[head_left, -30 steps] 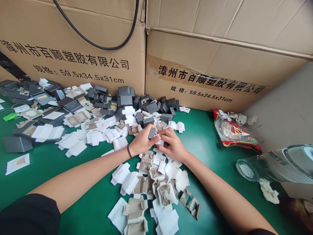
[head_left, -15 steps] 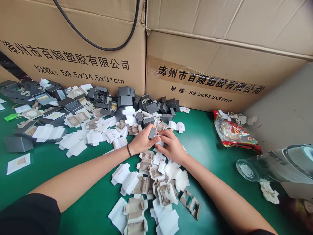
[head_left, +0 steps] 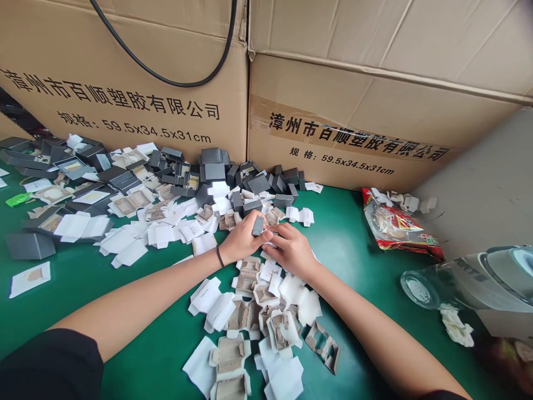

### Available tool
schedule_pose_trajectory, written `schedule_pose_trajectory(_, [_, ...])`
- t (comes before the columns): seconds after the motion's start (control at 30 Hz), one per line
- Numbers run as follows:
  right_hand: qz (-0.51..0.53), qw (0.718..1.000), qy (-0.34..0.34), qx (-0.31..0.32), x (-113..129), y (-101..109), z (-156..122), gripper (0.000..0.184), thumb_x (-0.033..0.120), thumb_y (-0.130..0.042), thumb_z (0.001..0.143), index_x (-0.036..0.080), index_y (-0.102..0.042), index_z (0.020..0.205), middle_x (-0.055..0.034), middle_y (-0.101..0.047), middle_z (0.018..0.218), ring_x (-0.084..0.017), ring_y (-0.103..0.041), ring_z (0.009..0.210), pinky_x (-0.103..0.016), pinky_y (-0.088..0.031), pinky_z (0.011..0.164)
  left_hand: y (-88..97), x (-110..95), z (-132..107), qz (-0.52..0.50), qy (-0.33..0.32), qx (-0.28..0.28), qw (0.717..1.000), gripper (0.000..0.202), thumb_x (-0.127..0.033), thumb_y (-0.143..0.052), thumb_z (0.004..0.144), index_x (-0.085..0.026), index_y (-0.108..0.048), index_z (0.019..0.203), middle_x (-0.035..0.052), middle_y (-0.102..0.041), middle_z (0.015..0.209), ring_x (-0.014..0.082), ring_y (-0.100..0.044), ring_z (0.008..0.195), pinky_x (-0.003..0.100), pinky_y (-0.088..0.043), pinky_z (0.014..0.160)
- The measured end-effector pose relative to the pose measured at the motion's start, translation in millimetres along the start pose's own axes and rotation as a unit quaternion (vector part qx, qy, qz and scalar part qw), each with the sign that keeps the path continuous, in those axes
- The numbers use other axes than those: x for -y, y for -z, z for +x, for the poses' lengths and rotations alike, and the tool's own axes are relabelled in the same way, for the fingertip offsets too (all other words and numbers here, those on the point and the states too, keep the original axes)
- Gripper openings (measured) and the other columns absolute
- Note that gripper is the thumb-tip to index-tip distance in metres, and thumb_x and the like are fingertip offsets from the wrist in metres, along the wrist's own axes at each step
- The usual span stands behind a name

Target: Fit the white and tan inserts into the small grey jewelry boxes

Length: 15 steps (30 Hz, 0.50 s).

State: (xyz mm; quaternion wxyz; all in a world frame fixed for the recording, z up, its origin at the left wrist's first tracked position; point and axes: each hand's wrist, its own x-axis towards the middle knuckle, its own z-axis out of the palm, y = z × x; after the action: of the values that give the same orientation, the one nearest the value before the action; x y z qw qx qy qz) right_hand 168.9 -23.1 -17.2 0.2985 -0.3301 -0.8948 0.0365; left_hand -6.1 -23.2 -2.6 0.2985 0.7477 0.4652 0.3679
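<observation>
My left hand [head_left: 245,239], with a black band at its wrist, grips a small dark grey box [head_left: 258,226] between thumb and fingers. Close against it, my right hand [head_left: 292,249] has its fingers bent inward at the box's near side. What those fingertips pinch is largely hidden, though a bit of white shows between the hands. Below both hands lies a heap of unfolded white and grey-brown card inserts [head_left: 250,316]. Beyond them are piled several dark grey boxes [head_left: 214,171] and white card pieces [head_left: 191,230].
Two large cardboard cartons [head_left: 166,66] stand along the back of the green table [head_left: 345,266]. At right are a red snack bag [head_left: 400,228], a clear bottle [head_left: 458,280] lying on its side and a crumpled tissue [head_left: 457,328]. A black cable [head_left: 183,84] hangs in front.
The fingers of my right hand have shifted slightly at the box, and less of the white piece between the hands shows. The piles look unchanged.
</observation>
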Motion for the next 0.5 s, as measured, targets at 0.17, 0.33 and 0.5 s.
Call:
schedule_pose_trajectory(0.17, [-0.021, 0.999, 0.027, 0.004, 1.0, 0.5, -0.4, 0.021, 0.029, -0.049, 0.089, 0.021, -0.066, 0.096, -0.0061, -0.064, 0.112, -0.022, -0.055, 0.102, -0.036, -0.048, 0.082, -0.2, -1.4, -1.3, -0.004, -0.001, -0.01, 1.0, 0.05, -0.068, -0.039, 0.078, -0.019, -0.041, 0.09, 0.0038, -0.054, 0.085, 0.0187, -0.056, 0.079, 0.031, -0.043, 0.075])
schedule_pose_trajectory(0.33, [-0.033, 0.999, 0.03, 0.015, 6.6, 2.7, -0.9, 0.022, 0.026, -0.046, 0.09, 0.02, -0.067, 0.095, -0.0061, -0.066, 0.111, -0.021, -0.055, 0.108, -0.035, -0.047, 0.087, -1.3, -0.8, -1.4, 0.001, -0.015, -0.026, 1.0, 0.049, -0.067, -0.038, 0.078, -0.019, -0.041, 0.09, 0.0047, -0.054, 0.086, 0.0189, -0.055, 0.081, 0.032, -0.043, 0.077])
schedule_pose_trajectory(0.5, [-0.035, 0.999, -0.03, 0.004, 10.6, 0.3, -0.6, 0.019, 0.027, -0.048, 0.088, 0.023, -0.067, 0.088, -0.003, -0.068, 0.105, -0.019, -0.058, 0.1, -0.029, -0.051, 0.075, -1.8, 1.1, -0.8, -0.004, -0.03, -0.027, 0.999, 0.048, -0.065, -0.038, 0.08, -0.018, -0.043, 0.091, 0.0052, -0.054, 0.088, 0.0186, -0.055, 0.083, 0.032, -0.043, 0.079])
